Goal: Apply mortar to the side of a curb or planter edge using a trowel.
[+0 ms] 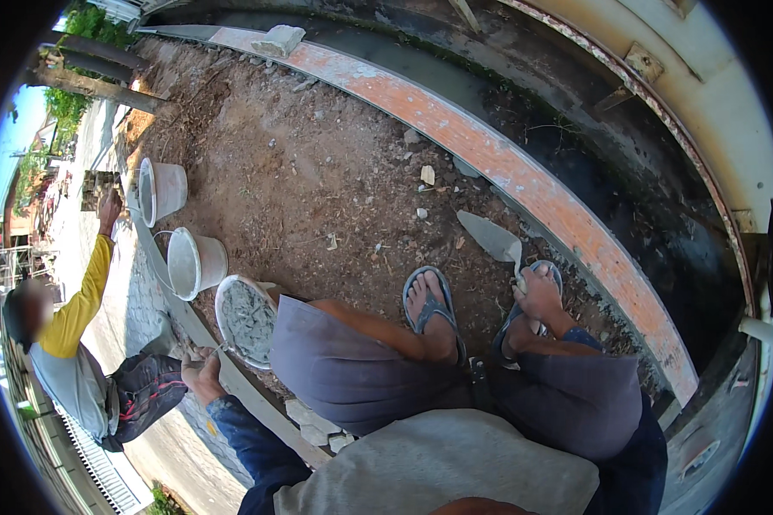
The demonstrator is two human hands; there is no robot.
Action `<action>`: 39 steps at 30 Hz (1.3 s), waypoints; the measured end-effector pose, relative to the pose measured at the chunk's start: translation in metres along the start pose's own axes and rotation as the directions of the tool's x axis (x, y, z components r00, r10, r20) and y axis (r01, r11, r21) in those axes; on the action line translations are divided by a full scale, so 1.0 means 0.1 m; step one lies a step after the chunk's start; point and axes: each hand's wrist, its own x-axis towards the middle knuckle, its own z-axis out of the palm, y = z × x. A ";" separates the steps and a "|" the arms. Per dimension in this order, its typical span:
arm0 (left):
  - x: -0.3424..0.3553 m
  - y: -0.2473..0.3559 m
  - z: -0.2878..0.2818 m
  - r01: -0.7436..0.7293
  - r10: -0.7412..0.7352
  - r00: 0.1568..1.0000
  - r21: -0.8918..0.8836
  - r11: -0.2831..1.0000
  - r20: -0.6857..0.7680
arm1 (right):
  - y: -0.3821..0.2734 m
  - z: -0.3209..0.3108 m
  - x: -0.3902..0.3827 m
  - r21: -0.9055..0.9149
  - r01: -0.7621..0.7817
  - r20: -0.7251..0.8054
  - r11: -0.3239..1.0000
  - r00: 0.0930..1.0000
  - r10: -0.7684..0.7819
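Trowel (491, 238) in the head view, right of centre in the frame: pointed grey blade with a pale, mortar-smeared look, tip toward the upper left, slim neck bending down to the handle. Right hand (538, 293) wrapped around that handle, just above a sandalled foot; cannot tell whether blade and ground touch. Left hand (202, 373) at lower left, fingers loosely spread and partly curled, just beside a bucket (218, 313) of thick, lumpy grey mortar (247, 322).

Beneath, brown soil (318, 180), rough and strewn with pebbles and pale chips. Across the top and down the right, a worn orange-and-white strip (455, 124) with a pale block (279, 40) on it; beyond, dark water (429, 73) and a stained wall (713, 60). At left, two more pale buckets (172, 189), a sunlit paved road (172, 438) and a yellow-sleeved co-worker (82, 283), arm outstretched.
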 end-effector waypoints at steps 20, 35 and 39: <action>-0.44 -0.89 0.59 0.141 -0.273 0.947 0.542 0.828 0.171 | -0.13 -0.31 -0.25 -0.002 0.107 0.062 0.994 0.992 -0.107; 0.14 -1.80 -0.03 -0.173 0.252 0.961 0.957 0.233 0.112 | -1.72 -1.41 0.73 0.101 0.435 0.211 0.895 0.870 -0.446; -0.15 -1.89 0.09 -0.308 0.298 0.928 0.912 0.272 0.225 | -2.42 -0.59 1.20 0.680 0.148 0.289 0.718 0.846 -0.448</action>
